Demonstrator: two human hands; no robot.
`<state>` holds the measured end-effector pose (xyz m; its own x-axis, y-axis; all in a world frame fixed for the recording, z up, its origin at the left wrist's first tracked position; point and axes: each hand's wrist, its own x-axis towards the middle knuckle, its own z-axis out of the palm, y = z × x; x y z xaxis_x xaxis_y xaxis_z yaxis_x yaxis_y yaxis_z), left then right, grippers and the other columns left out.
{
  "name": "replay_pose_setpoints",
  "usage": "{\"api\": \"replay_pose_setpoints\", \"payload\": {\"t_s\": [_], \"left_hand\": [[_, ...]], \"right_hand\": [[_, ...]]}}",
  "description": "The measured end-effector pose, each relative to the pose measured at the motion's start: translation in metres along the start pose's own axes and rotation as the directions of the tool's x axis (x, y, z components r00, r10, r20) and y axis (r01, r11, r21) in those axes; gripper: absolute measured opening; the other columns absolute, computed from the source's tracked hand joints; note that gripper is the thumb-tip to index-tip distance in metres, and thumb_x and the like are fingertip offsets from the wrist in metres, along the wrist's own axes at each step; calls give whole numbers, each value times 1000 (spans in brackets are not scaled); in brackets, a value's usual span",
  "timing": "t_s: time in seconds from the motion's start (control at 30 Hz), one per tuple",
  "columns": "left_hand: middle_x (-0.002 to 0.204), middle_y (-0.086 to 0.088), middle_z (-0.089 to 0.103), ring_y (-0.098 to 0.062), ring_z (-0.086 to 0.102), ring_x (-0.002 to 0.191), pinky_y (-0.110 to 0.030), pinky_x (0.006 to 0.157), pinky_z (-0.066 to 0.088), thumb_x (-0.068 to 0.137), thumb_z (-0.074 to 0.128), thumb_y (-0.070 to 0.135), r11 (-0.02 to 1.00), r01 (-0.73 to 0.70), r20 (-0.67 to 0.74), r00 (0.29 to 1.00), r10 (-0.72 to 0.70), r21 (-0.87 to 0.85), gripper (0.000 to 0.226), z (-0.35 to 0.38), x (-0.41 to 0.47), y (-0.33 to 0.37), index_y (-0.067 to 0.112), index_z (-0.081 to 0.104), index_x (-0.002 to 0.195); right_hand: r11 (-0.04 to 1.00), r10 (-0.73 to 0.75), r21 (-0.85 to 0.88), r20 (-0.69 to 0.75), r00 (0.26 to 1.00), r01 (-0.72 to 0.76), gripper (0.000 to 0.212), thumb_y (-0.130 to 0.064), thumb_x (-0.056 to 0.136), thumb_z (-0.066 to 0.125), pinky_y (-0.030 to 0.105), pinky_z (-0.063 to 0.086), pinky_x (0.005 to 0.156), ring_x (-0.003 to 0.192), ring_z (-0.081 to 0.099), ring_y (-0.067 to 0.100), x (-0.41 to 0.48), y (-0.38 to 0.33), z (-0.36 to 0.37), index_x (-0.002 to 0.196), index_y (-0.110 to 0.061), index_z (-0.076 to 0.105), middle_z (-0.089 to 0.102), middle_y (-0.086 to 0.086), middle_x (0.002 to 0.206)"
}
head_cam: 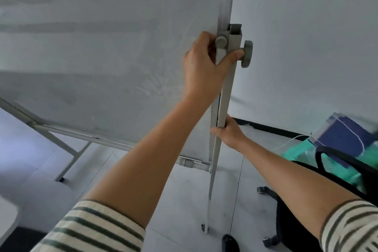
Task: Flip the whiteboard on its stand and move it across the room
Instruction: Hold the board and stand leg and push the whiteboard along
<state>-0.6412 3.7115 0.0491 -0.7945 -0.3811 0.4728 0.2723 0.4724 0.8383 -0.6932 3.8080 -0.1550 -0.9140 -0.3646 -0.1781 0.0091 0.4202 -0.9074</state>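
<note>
step: free the pivot | whiteboard (pixel 102 57) upright on its stand, right edge in reach | left hand (pixel 201 67) clasps post (pixel 225 96) top, thumb against knob (pixel 247 53) | right hand (pixel 230 131) wrapped around post lower down | tip: brace post, loosen knob fully first, mind chair (pixel 306 190) nearby

The whiteboard (pixel 92 47) fills the left and upper view, shutting off any way through there, and its stand post (pixel 225 92) rises just beside its right edge with a knob (pixel 246 53) jutting to the right. Right of the post, a black office chair (pixel 306 200) and a green and blue pile (pixel 343 145) crowd the floor near the wall. Bare floor (pixel 173 200) lies open under the board, between the stand's legs (pixel 67 161).
</note>
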Motion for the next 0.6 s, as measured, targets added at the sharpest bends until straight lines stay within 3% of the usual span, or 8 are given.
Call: {"api": "replay_pose_setpoints", "payload": {"t_s": [0.17, 0.33, 0.47, 0.6], "left_hand": [[73, 1, 58, -15, 48, 61, -40, 62, 51, 69, 80, 31, 999, -37, 72, 997, 40, -39, 38, 9, -54, 30, 5, 56, 83], [76, 2, 56, -17, 48, 64, -29, 57, 40, 71, 78, 31, 997, -64, 143, 987, 70, -43, 36, 7, -118, 67, 14, 48, 79], [77, -1, 55, -18, 47, 66, -32, 60, 43, 74, 77, 26, 994, -80, 214, 972, 95, -79, 36, 4, -170, 95, 15, 44, 78], [80, -3, 57, -21, 49, 70, -37, 65, 48, 74, 77, 25, 991, -98, 245, 962, 117, -89, 35, 2, -221, 122, 15, 44, 79]], "right_hand": [[999, 41, 3, -110, 993, -41, 12, -8, 76, 63, 29, 41, 63, 70, 52, 16, -75, 16, -13, 86, -10, 56, 54, -2, 74], [995, 96, -6, -184, 978, -99, 9, -1, 76, 62, 31, 39, 67, 70, 50, 20, -157, 27, -20, 78, -1, 54, 51, 8, 73], [990, 139, 13, -219, 966, -140, 32, 1, 78, 62, 27, 37, 60, 61, 47, 14, -221, 34, -25, 63, -20, 43, 46, -2, 62], [988, 154, 34, -226, 962, -150, 37, -1, 80, 62, 25, 37, 60, 62, 46, 11, -279, 48, -29, 64, -27, 41, 45, -4, 64]]}}
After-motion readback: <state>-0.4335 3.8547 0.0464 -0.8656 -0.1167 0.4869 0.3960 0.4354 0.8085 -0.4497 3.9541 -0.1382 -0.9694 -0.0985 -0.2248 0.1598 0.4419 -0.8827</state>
